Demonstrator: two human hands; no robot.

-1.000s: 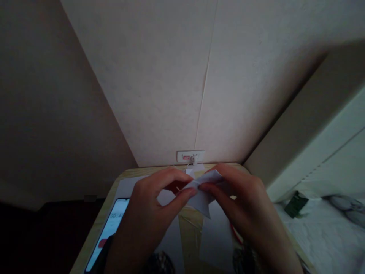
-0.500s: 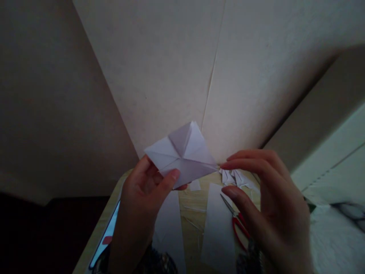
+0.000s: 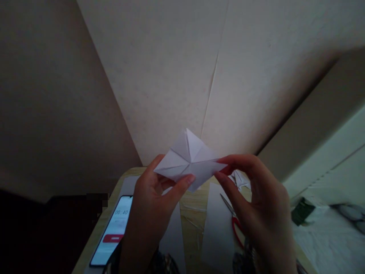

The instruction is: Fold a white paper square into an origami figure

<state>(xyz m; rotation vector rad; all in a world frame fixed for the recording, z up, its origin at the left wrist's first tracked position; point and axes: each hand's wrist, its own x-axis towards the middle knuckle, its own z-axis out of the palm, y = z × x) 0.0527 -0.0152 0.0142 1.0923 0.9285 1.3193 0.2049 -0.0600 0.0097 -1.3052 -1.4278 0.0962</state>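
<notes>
A folded sheet of white paper (image 3: pixel 196 156), creased into several triangular flaps that meet near its middle, is held up above the table between both hands. My left hand (image 3: pixel 159 194) grips it at the lower left, with the thumb pressed on the front and the fingers behind. At the paper's right corner, my right hand (image 3: pixel 256 198) pinches the pointed tip between thumb and fingers. The fingers behind the paper are partly hidden.
On the wooden table (image 3: pixel 192 211) lie white paper sheets (image 3: pixel 218 228), red-handled scissors (image 3: pixel 236 226) and thin paper strips. A lit phone (image 3: pixel 114 228) sits at left. Small folded paper pieces (image 3: pixel 241 179) lie behind my right hand. A pale wall (image 3: pixel 171 76) rises beyond.
My right hand has closed from an open pose onto the paper's right corner. The paper has tilted and shifted slightly right, its flaps standing out more. More of the phone shows.
</notes>
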